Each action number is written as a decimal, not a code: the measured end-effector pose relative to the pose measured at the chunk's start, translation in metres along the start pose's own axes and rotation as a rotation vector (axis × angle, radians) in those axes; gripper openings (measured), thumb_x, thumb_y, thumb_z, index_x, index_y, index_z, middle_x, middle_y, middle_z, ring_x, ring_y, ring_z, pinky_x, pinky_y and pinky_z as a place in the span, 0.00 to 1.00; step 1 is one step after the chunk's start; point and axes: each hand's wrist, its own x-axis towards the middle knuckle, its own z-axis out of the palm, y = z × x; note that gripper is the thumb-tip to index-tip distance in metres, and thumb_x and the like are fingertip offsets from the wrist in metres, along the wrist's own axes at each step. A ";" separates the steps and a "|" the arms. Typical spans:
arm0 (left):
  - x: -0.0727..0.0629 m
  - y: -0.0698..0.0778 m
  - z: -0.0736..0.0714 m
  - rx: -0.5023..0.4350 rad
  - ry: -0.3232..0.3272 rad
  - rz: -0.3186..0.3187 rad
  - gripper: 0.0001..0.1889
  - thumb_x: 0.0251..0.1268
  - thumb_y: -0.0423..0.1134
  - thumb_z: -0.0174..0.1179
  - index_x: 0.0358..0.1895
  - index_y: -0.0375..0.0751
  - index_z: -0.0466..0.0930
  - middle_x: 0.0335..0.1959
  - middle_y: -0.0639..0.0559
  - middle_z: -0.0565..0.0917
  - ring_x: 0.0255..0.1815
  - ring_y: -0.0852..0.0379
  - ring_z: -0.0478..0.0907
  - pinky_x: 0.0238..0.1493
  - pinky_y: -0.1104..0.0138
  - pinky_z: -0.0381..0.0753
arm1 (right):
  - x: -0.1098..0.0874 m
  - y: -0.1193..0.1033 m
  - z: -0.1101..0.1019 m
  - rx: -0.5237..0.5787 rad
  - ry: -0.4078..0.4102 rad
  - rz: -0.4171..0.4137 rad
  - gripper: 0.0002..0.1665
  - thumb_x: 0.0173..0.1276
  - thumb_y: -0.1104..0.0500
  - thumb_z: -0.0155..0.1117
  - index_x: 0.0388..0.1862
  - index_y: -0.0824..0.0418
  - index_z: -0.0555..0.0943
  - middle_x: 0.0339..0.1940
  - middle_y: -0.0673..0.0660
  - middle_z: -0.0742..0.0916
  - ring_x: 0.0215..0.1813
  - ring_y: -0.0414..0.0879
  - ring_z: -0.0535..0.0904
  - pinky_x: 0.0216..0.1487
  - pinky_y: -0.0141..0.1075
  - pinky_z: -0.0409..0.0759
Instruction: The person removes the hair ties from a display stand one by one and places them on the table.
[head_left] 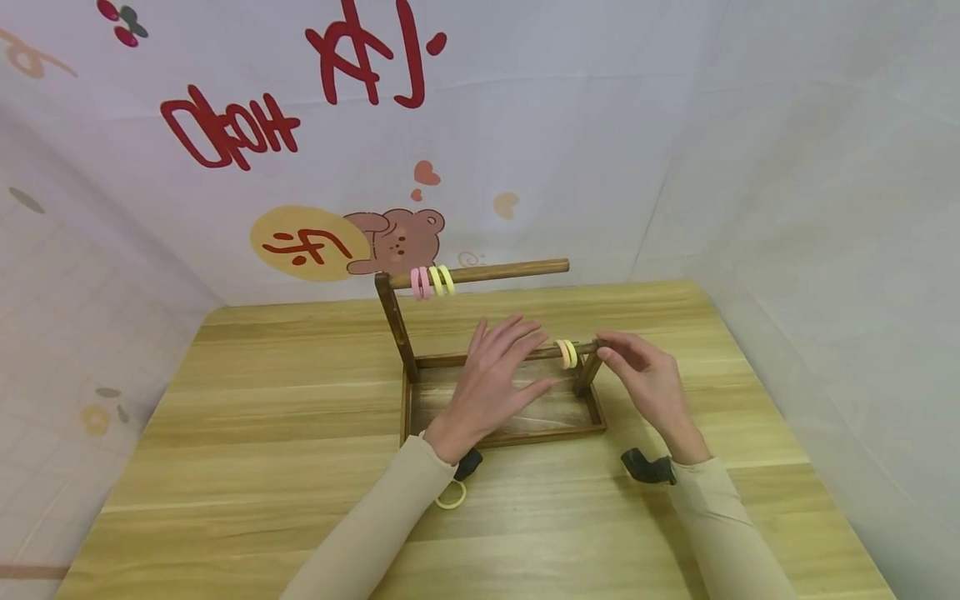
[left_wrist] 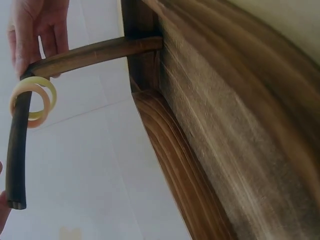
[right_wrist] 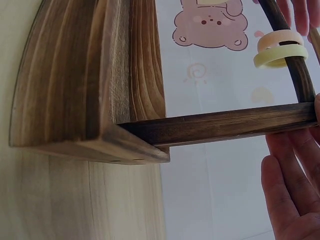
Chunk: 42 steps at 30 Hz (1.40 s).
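A dark wooden rack with a tray base and two bars, one higher than the other, stands on the table. My right hand pinches the top of its short right post between thumb and fingers. Beside the lower bar, my left hand hovers over the tray with fingers spread, holding nothing. A peach ring and a pale yellow ring hang on that bar near the right post. Two pink rings and two yellow rings hang together on the upper bar, towards its left end.
Another pale yellow ring lies on the table in front of the rack, near the left sleeve. Behind the rack hangs a white backdrop with red characters and a cartoon bear. Black wrist devices sit at both wrists.
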 end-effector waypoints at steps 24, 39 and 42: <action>0.014 0.002 0.025 0.090 -0.047 -0.023 0.33 0.53 0.59 0.78 0.59 0.46 0.85 0.57 0.51 0.86 0.71 0.47 0.73 0.75 0.33 0.53 | 0.000 0.001 0.001 0.026 0.005 -0.043 0.16 0.75 0.65 0.67 0.59 0.62 0.86 0.53 0.62 0.89 0.52 0.31 0.84 0.54 0.24 0.80; 0.015 0.001 0.030 0.125 -0.087 -0.058 0.29 0.55 0.60 0.76 0.58 0.49 0.87 0.54 0.53 0.88 0.70 0.47 0.75 0.76 0.33 0.49 | 0.000 0.001 0.002 0.040 0.009 -0.002 0.16 0.76 0.61 0.67 0.60 0.61 0.86 0.53 0.60 0.89 0.52 0.37 0.85 0.53 0.24 0.80; 0.015 0.001 0.030 0.133 -0.084 -0.061 0.29 0.55 0.59 0.76 0.57 0.49 0.87 0.53 0.53 0.89 0.69 0.46 0.75 0.76 0.33 0.49 | 0.000 0.001 0.002 0.038 0.006 -0.008 0.16 0.76 0.61 0.67 0.60 0.61 0.86 0.53 0.61 0.89 0.52 0.36 0.85 0.53 0.24 0.80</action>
